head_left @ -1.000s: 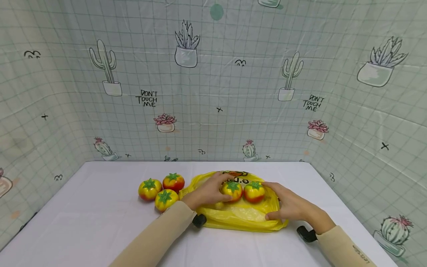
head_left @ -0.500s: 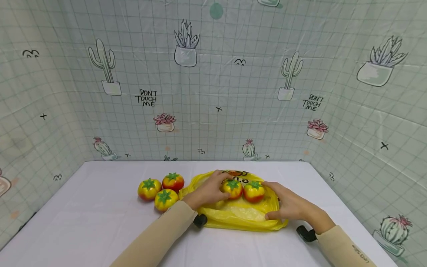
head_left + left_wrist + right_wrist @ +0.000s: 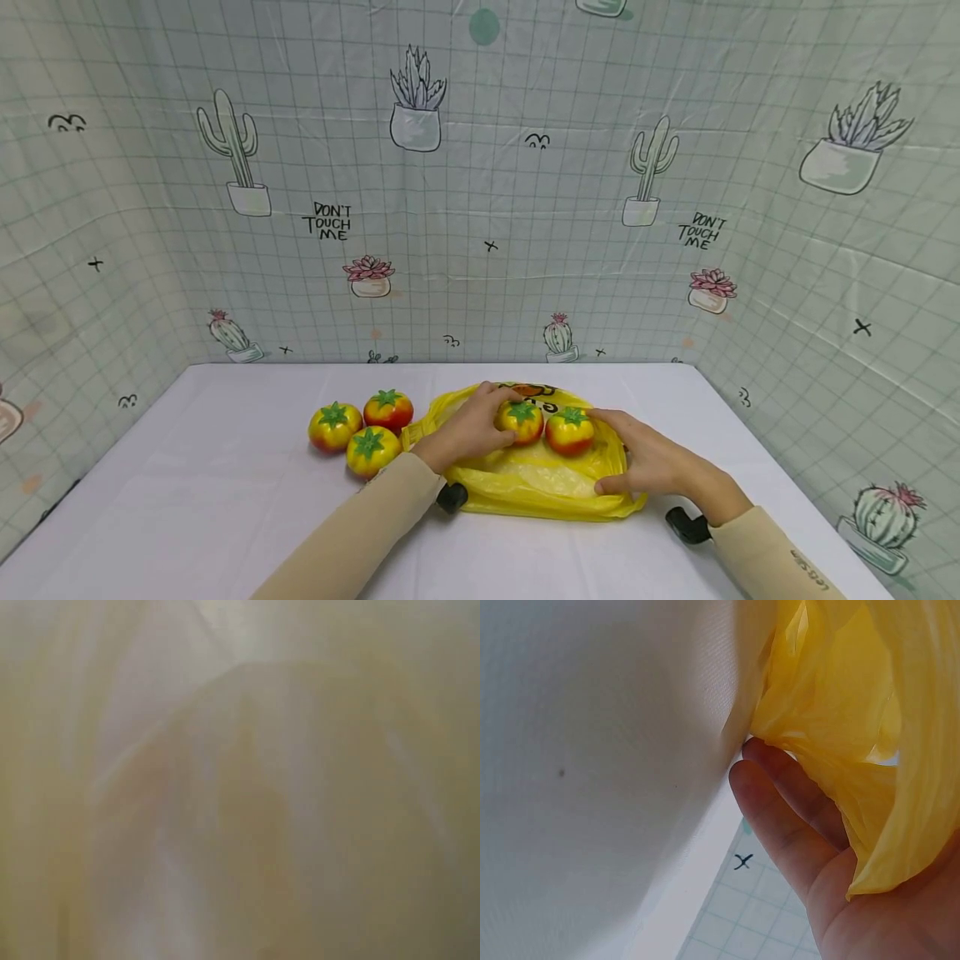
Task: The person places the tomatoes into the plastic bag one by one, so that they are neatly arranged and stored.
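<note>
A yellow plastic bag (image 3: 555, 502) lies spread on the table, its mouth facing the near side. Two red-and-yellow tomatoes with green leafy tops sit at it: the left tomato (image 3: 525, 425) and the right tomato (image 3: 570, 433). My left hand (image 3: 468, 432) reaches across the bag and holds the left tomato between thumb and fingers. At the bag's right side my right hand (image 3: 656, 458) grips its edge, thumb in front. In the right wrist view, two fingers (image 3: 780, 825) lie along the outside of the yellow film. The left wrist view shows only blurred, pale yellow film.
Left of the bag, three more tomatoes (image 3: 372, 450) stand close together on the white-covered table (image 3: 187, 500). A cactus-print cloth (image 3: 480, 183) hangs behind and on both sides. Black wrist cameras (image 3: 453, 497) sit under both wrists.
The left tomato and my left hand have shifted very slightly away from me. My right hand stays in place, and the bag and other tomatoes look the same.
</note>
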Demonstrator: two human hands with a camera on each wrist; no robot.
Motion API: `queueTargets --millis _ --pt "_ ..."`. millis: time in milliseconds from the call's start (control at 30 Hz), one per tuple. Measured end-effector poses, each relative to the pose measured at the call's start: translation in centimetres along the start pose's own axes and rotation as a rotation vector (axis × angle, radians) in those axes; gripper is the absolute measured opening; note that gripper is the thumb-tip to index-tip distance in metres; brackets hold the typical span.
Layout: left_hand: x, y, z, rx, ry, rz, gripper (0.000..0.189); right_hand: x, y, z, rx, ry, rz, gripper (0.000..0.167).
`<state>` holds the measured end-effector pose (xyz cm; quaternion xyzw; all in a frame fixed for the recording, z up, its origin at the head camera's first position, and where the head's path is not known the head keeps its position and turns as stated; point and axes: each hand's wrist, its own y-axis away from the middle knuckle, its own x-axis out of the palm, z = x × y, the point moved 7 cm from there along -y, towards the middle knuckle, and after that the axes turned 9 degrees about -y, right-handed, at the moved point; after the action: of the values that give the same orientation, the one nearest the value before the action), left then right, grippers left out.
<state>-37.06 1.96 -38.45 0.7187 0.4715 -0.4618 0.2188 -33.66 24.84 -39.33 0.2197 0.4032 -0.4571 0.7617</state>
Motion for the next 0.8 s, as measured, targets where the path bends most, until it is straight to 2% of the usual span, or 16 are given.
queueTargets --millis 367,667,800 --pt "-0.2 0.3 0.0 -0.005 -0.001 -0.010 0.050 0.0 0.0 0.0 -0.001 -0.006 0.001 0.097" --pt "-0.8 1.2 0.5 -0.048 0.028 -0.011 0.055 0.0 0.1 0.1 0.015 -0.018 0.009 0.096" --pt "-1.4 2.0 0.5 -0.039 0.049 -0.032 0.055 0.0 0.1 0.1 0.020 -0.022 0.009 0.096"
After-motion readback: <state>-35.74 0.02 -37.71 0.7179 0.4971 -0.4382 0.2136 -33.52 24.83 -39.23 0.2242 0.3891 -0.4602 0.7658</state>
